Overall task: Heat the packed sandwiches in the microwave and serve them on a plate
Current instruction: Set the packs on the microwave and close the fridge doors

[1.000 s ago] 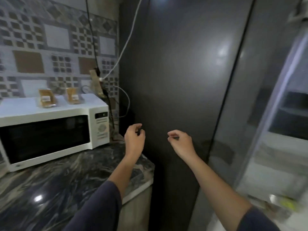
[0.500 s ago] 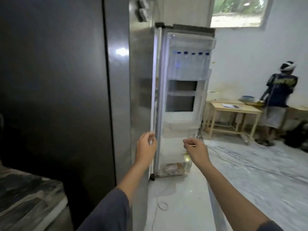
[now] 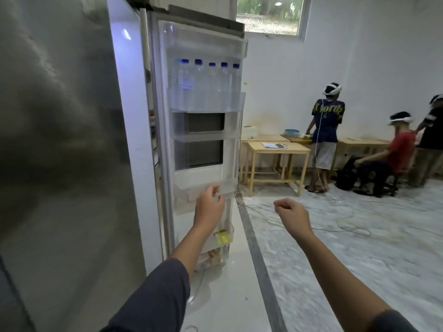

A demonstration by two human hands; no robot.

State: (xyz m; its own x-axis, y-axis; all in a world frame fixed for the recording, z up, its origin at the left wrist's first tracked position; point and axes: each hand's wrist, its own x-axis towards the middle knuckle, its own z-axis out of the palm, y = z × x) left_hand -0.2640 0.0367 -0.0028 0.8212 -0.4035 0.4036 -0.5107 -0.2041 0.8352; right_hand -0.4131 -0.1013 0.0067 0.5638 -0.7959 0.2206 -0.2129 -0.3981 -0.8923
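Observation:
Neither the microwave nor the packed sandwiches are in view. In front of me stands the open fridge door (image 3: 230, 144), its inner side facing me. My left hand (image 3: 208, 208) hangs in front of the door's lower shelf (image 3: 225, 186), fingers loosely apart, holding nothing. My right hand (image 3: 293, 215) is to the right of the door over the floor, fingers curled in, also holding nothing. The bottom door bin holds yellow packets (image 3: 221, 237) and tan packs (image 3: 214, 258) that I cannot identify.
Several water bottles (image 3: 206, 85) fill the upper door shelf. The fridge's grey side panel (image 3: 62, 152) fills the left. Wooden tables (image 3: 279, 149) stand along the far wall with three people (image 3: 327, 130) near them. Cables (image 3: 340, 224) trail across the floor.
My view swung right from the microwave counter, past the fridge's dark side, to the open door. The door is now closer and both hands have moved right with the view, still holding nothing.

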